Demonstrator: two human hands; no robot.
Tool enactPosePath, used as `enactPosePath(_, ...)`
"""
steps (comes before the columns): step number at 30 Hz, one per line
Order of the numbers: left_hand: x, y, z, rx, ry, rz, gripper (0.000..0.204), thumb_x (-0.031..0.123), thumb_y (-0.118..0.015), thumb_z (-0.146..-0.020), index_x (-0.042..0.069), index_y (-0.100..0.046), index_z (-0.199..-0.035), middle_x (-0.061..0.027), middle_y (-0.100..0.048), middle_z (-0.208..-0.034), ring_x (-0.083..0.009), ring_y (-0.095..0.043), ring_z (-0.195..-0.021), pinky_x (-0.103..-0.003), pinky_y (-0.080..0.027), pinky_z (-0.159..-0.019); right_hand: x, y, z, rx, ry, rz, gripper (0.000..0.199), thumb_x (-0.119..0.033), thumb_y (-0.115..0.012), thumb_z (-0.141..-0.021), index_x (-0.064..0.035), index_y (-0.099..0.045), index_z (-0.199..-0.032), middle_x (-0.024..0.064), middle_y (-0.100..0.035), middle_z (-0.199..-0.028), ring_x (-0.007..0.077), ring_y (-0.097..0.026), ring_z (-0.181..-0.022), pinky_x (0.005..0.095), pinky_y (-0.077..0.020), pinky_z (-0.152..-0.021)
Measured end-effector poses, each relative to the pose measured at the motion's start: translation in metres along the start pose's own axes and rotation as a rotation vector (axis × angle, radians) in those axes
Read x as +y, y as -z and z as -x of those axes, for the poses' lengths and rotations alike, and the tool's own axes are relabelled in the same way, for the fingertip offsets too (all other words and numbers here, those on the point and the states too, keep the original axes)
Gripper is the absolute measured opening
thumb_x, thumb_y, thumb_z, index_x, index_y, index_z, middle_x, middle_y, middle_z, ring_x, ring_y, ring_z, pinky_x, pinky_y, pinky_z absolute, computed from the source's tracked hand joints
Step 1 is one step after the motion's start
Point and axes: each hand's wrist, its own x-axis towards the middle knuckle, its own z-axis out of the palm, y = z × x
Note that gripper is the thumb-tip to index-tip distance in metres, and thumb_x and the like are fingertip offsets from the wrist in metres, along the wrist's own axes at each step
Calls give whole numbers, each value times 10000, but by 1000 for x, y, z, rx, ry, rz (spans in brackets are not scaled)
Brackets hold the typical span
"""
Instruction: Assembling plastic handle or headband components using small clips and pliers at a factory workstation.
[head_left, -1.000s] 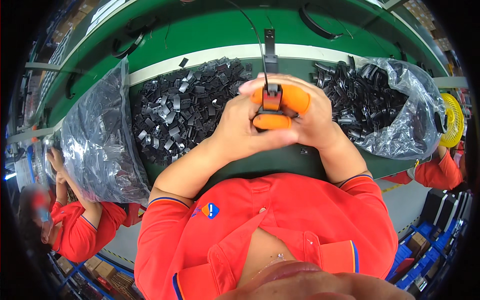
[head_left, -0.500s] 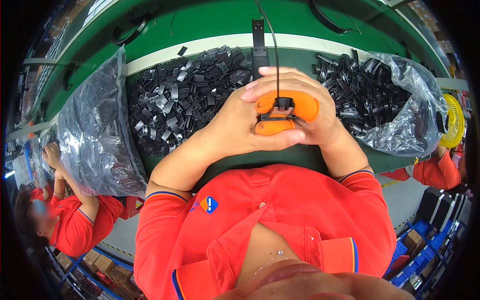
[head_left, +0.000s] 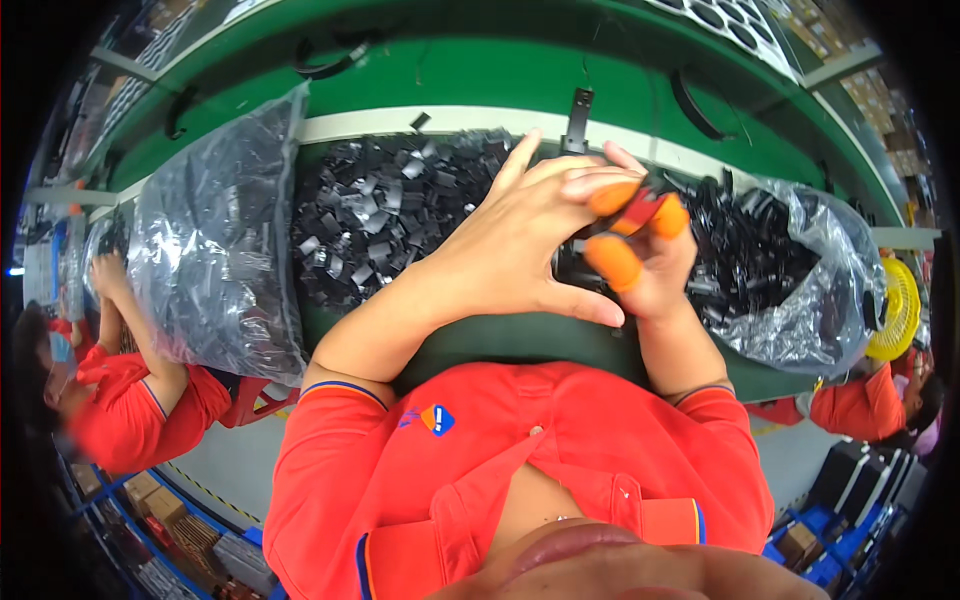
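Note:
My left hand (head_left: 545,215) is open, its fingers spread and its thumb stretched toward the right. It lies close against my right hand (head_left: 665,265) and partly covers it. Orange covers (head_left: 612,262) sit on fingertips of my right hand, which is closed around something dark with a red patch, blurred and mostly hidden. Just beyond my hands stands a narrow black bracket (head_left: 577,120). A pile of small flat black pieces (head_left: 385,205) lies left of my hands; to the right are many curved black parts (head_left: 750,240).
A clear plastic bag (head_left: 215,240) stands at the left, and another bag (head_left: 800,330) surrounds the curved parts. A yellow fan (head_left: 898,310) is at the far right. Co-workers in red, one person (head_left: 140,410) at the left and another (head_left: 860,405) at the right, are nearby.
My hands have shifted right in the picture. The left hand's fingers have spread away from the right hand's orange fingertips. The black part and cable seen between them no longer show clearly.

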Motion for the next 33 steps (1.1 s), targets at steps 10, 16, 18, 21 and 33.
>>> enactPosePath(10, -58, 25, 1, -140, 231, -133, 431, 297, -607, -799, 31, -535, -1131, -166, -503, -1193, -312, -459, -1129, -361, -361, -954, 145, 65, -55, -249, -191, 1102, 270, -148, -602, -796, 9, -564, -1012, 114, -630, -880, 275, -596, -872, 400, -422, -854)
enactPosePath(16, -185, 76, -42, 146, 338, -1, 369, 317, -565, -855, 8, -597, -1054, -75, -628, -1008, -169, -577, -937, -279, -439, -827, 164, 78, -35, -312, -332, 1244, 373, -194, -622, -779, -41, -545, -1110, 110, -573, -1064, 276, -542, -988, 484, -357, -946)
enactPosePath(18, -245, 103, -50, 344, 508, -49, 375, 301, -558, -856, 11, -586, -1093, -70, -632, -1006, -159, -591, -903, -271, -449, -792, 141, 76, -29, -189, -183, 1118, 431, -188, -627, -778, -54, -516, -1172, 143, -561, -1118, 291, -515, -1051, 439, -363, -936)
enactPosePath(21, -321, 139, -42, 504, 687, -671, 470, 465, -436, -850, 65, -584, -1047, -224, -592, -1008, -368, -557, -967, -424, -453, -821, 99, 69, -11, -178, -195, 883, 398, -148, -621, -790, -50, -522, -1163, 151, -550, -1143, 302, -507, -1067, 385, -368, -932)
enactPosePath(33, -416, 177, -68, 518, 900, -850, 586, 531, -533, -720, 0, -640, -942, -241, -597, -1013, -350, -573, -971, -398, -433, -858, 40, 50, 50, -263, -489, 372, 198, -37, -590, -790, -37, -594, -988, 111, -585, -962, 279, -580, -862, 308, -470, -737)
